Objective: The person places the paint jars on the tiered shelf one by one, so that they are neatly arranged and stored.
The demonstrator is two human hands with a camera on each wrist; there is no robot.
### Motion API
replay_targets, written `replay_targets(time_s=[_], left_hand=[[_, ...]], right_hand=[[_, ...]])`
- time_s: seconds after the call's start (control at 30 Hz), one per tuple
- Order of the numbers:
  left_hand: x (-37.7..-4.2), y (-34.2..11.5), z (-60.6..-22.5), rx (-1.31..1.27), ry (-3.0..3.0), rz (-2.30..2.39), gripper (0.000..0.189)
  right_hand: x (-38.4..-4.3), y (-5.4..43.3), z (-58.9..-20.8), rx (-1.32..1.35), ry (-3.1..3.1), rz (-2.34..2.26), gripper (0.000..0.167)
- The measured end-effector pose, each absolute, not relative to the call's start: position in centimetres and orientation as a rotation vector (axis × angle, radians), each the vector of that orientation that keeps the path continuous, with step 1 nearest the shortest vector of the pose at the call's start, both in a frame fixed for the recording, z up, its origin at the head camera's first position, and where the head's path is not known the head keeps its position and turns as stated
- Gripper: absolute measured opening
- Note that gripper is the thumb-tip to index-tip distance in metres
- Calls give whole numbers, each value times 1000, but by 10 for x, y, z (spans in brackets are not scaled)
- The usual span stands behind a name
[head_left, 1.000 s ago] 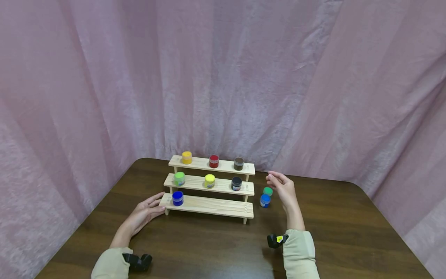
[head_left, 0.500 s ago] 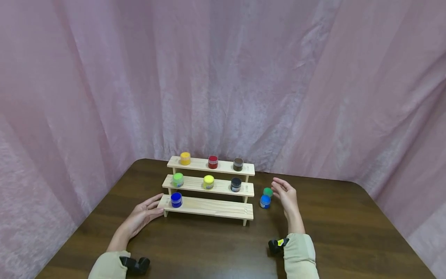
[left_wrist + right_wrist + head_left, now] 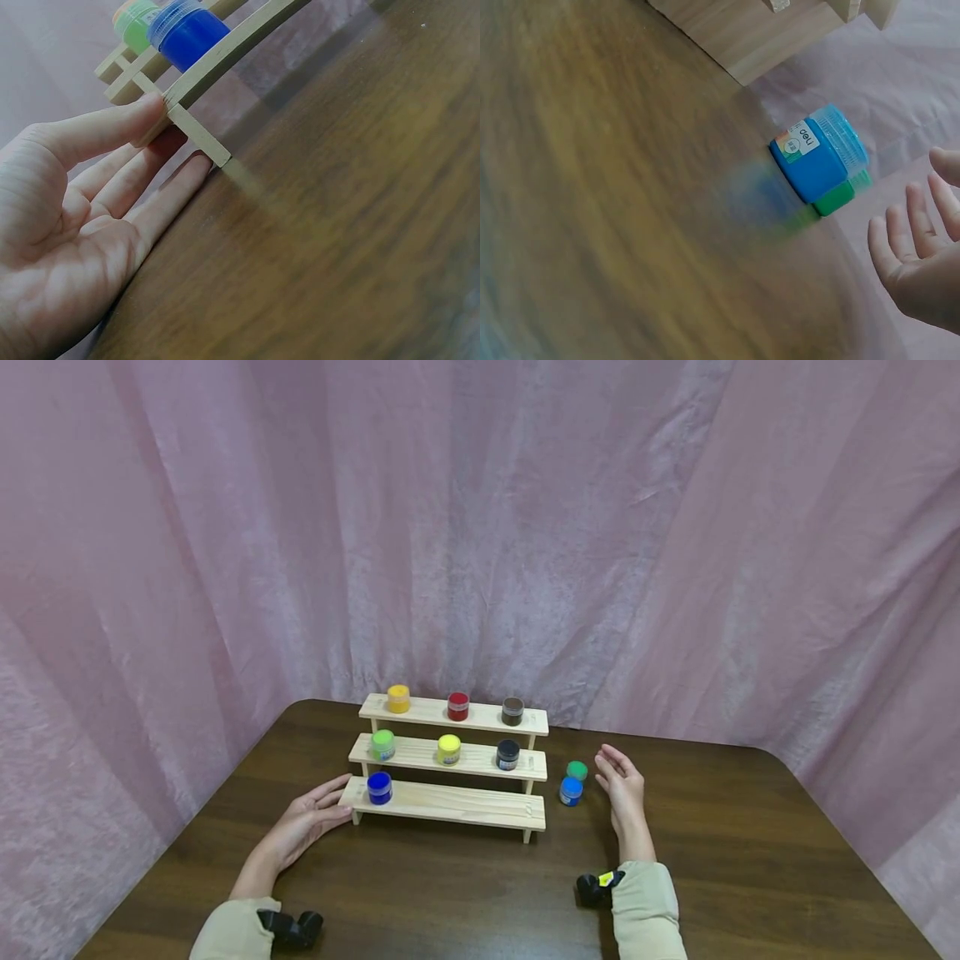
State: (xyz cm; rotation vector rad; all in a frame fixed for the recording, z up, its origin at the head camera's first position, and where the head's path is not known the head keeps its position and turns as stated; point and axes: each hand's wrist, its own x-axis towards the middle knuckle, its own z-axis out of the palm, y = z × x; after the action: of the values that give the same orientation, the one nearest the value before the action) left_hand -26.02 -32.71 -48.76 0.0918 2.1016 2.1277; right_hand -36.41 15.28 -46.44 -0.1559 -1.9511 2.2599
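Observation:
A three-tier wooden display stand [image 3: 465, 808] rests on the table. My left hand [image 3: 302, 831] holds the left end of its lowest shelf; in the left wrist view the thumb [image 3: 112, 129] lies against the shelf end and the other fingers reach behind it. On that shelf sits a dark blue paint jar [image 3: 379, 788], close to the hand. Right of the stand, a blue paint jar [image 3: 571, 792] and a green paint jar [image 3: 577, 770] stand together on the table. Just to their right, my right hand [image 3: 622, 789] hovers with loosely bent fingers and nothing in it.
The middle shelf bears light green [image 3: 382, 745], yellow [image 3: 449, 749] and black [image 3: 507, 754] jars. Orange-yellow [image 3: 398, 698], red [image 3: 458, 706] and brown [image 3: 513, 711] jars line the top shelf. A pink curtain [image 3: 480, 527] hangs behind the brown table [image 3: 450, 893].
My right hand has moved right and slightly toward me, away from the two jars, its fingers loosening. My left hand stays at the stand's end.

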Motion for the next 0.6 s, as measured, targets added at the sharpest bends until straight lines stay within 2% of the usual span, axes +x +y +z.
replay_targets(time_s=[0.13,0.6], left_hand=[[-259,-328,-488,94,2087,2130,78],[-260,-327,-487,98,2070,2155,78]], right_hand=[[-366,152,-470,-151,-2070,2262,54],[-374,151,-478,40,-2477,2054,53]])
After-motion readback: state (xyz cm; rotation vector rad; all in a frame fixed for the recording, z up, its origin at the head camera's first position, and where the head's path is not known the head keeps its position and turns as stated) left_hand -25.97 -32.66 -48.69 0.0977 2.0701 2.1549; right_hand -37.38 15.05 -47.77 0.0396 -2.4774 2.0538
